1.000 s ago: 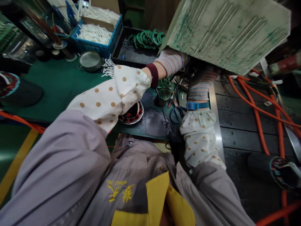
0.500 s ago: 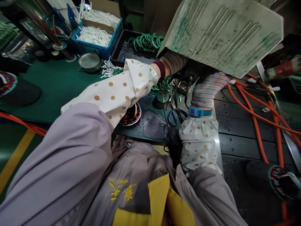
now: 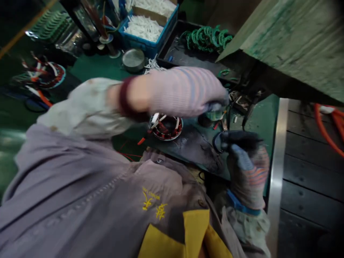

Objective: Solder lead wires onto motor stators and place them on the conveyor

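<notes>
My left hand (image 3: 188,91), in a striped knit glove, is blurred over the bench, fingers curled down; what they hold, if anything, is hidden. Below its wrist lies a round motor stator (image 3: 168,129) with red-brown windings and white sleeves. My right hand (image 3: 247,165), gloved with dark fingertips, is closed at the blue-handled scissors (image 3: 218,142), one handle loop showing beside the fingers. Between the hands are a small green-topped round item (image 3: 213,114), partly covered by my left fingers, and a dark worn patch (image 3: 199,143) on the green bench top.
A blue bin (image 3: 150,44) of white sleeves and a black tray (image 3: 172,50) with green coils (image 3: 206,37) stand at the back. A round metal tin (image 3: 133,60) sits beside them. A large pale box-shaped housing (image 3: 301,46) overhangs the right. Another stator (image 3: 55,75) is at left.
Both hands have come out from under the pale housing toward me. My right hand has closed at the scissors, which lay on the bench before. The view has shifted.
</notes>
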A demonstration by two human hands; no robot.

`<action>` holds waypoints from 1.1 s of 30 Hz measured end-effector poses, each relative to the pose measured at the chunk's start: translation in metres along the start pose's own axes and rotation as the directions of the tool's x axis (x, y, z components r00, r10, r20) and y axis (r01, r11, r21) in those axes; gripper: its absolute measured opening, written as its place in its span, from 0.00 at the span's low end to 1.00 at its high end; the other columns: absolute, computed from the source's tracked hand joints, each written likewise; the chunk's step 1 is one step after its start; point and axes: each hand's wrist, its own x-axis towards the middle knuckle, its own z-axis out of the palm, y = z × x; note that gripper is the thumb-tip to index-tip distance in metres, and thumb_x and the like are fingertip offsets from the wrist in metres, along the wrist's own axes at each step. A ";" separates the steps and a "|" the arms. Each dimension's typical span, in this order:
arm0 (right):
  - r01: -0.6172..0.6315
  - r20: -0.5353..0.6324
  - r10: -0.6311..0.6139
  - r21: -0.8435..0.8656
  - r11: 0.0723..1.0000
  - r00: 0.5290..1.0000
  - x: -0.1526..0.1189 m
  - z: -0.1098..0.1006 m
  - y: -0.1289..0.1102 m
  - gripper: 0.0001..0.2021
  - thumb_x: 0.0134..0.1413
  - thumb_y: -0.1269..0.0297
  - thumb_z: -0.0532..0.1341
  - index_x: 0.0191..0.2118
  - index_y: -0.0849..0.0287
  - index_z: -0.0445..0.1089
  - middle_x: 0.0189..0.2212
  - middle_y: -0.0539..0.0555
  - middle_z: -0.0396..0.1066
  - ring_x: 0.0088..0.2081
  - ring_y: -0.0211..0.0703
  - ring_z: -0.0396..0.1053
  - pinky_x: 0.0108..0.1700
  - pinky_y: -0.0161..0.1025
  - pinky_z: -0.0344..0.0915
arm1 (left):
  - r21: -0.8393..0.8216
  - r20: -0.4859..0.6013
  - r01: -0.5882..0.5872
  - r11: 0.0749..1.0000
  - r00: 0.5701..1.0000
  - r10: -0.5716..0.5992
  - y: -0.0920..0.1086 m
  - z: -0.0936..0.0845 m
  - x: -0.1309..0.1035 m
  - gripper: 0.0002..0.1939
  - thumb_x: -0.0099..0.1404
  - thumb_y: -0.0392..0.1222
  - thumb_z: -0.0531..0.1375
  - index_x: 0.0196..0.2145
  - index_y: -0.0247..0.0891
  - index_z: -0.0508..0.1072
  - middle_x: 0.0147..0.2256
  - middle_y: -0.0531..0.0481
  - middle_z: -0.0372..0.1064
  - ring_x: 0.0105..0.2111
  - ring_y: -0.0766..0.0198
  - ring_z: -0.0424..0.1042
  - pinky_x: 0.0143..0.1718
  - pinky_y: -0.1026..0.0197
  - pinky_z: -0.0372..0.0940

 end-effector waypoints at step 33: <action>0.090 0.518 -0.053 -0.048 0.995 0.854 0.019 0.112 -0.010 0.08 0.71 0.52 0.75 0.47 0.49 0.84 0.44 0.54 0.90 0.46 0.56 0.85 0.54 0.52 0.81 | 0.043 -0.012 -0.029 0.999 1.000 0.029 -0.057 0.038 -0.119 0.12 0.86 0.44 0.61 0.51 0.49 0.87 0.68 0.51 0.83 0.82 0.39 0.70 0.83 0.27 0.63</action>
